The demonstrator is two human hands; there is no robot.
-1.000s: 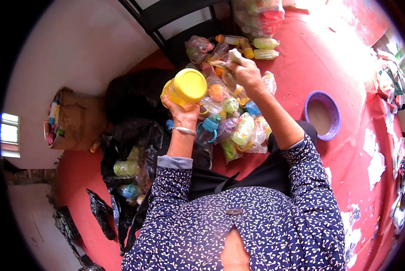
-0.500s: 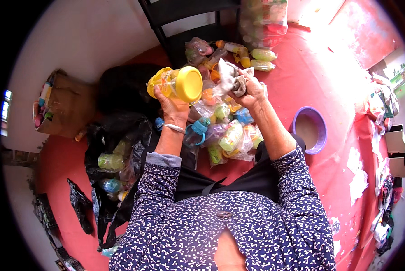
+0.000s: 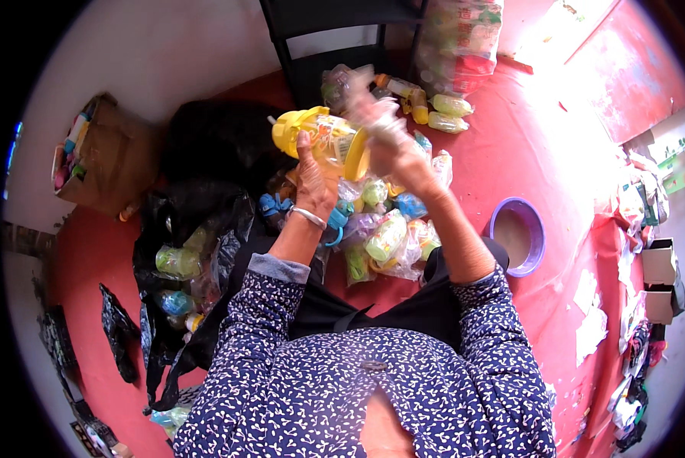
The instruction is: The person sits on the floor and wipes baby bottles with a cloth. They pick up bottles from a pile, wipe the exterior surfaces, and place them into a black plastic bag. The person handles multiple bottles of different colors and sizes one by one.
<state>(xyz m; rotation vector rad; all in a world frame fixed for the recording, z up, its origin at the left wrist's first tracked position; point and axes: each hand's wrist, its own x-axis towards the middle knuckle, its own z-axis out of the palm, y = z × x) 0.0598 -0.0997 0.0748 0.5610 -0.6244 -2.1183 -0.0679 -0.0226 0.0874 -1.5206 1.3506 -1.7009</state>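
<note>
My left hand (image 3: 314, 185) is closed around a yellow children's drinking bottle (image 3: 329, 131), held tilted on its side. The bottle's lid end points left, and its yellow base faces right. Against that base end is my right hand (image 3: 408, 162), smeared by motion, with a pale cloth (image 3: 379, 116) in its fingers. Below both hands, between my legs, lies a pile of plastic-wrapped baby bottles (image 3: 387, 235) in green, blue and yellow. A blue handled bottle cap (image 3: 335, 221) shows beside my left wrist.
A black plastic bag (image 3: 148, 252) with more bottles lies open at left, near a cardboard box (image 3: 121, 164). To the right stands a purple basin (image 3: 537, 237). A black chair (image 3: 335, 19) and a large filled clear bag (image 3: 458, 49) are at the back.
The bottle has turned so its base faces right instead of toward me. My right hand has swung in with the cloth, from beside the bottle onto its base end.
</note>
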